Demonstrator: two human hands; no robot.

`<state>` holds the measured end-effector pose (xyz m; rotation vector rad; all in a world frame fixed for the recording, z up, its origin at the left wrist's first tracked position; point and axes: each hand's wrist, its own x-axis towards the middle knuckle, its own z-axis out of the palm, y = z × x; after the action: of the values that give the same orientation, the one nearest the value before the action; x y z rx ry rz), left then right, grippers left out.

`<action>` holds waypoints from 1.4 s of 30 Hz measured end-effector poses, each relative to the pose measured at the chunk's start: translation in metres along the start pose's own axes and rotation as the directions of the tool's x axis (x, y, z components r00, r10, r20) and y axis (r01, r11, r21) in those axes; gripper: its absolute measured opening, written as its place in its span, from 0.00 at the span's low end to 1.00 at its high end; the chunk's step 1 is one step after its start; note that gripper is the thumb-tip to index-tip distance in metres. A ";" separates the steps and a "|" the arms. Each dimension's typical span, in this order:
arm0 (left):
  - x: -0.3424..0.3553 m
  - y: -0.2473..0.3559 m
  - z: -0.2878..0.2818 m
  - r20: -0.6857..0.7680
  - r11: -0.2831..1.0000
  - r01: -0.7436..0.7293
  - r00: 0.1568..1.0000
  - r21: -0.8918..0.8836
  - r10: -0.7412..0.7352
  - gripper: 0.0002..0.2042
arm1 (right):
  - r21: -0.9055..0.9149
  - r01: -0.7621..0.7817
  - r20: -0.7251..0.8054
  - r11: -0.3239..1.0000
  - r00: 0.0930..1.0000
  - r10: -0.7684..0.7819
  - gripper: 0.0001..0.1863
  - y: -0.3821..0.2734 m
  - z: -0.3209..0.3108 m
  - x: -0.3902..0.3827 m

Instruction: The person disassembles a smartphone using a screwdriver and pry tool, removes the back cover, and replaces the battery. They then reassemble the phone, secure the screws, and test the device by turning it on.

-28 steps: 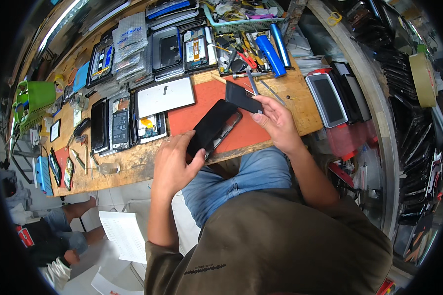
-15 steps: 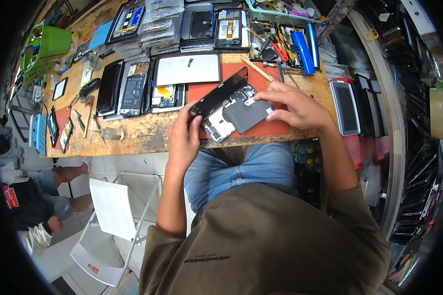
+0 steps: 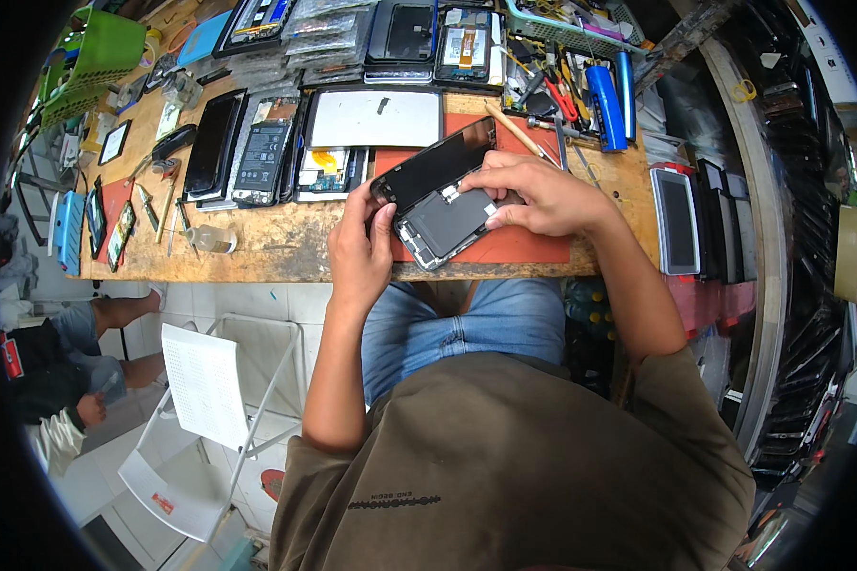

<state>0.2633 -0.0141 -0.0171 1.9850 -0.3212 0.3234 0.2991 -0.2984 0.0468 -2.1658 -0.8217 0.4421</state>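
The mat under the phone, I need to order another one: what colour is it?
Red mat, seen best in the head view, under the opened phone.

The hands [image 3: 448, 224] hide part of the opened phone [image 3: 445, 221].

The opened smartphone [image 3: 445, 221] lies tilted on the red work mat, its black screen panel [image 3: 435, 164] hinged up along the far edge, exposing the dark battery and silver internal frame.
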 end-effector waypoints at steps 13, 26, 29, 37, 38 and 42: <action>-0.001 0.000 0.001 -0.037 0.998 0.003 0.999 0.059 0.000 0.14 | -0.031 -0.032 -0.031 0.999 0.999 0.031 0.29 -0.004 0.006 -0.004; -0.004 0.001 0.002 -0.015 0.997 0.067 0.998 0.036 -0.066 0.14 | -0.198 0.044 -0.073 0.979 0.996 -0.059 0.29 -0.001 0.015 -0.006; -0.003 0.001 0.003 -0.038 0.998 0.024 0.999 0.055 -0.022 0.14 | -0.236 0.043 -0.077 0.971 0.995 -0.063 0.29 -0.003 0.015 -0.006; -0.005 0.002 0.003 -0.038 1.000 -0.011 0.999 0.003 0.011 0.12 | 0.028 -0.090 -0.538 0.996 0.838 0.091 0.27 -0.002 -0.005 -0.010; -0.005 0.003 0.002 -0.024 1.000 0.001 1.000 0.002 -0.001 0.12 | 0.109 -0.112 -0.630 0.988 0.761 0.156 0.28 0.003 -0.004 -0.006; -0.006 0.006 -0.001 0.023 0.998 0.047 0.999 -0.031 -0.046 0.10 | 0.279 -0.133 -0.400 0.951 0.884 0.241 0.32 0.021 0.011 0.002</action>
<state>0.2557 -0.0151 -0.0139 1.9632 -0.2919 0.2655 0.3030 -0.3018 0.0240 -2.0084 -0.2923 0.1354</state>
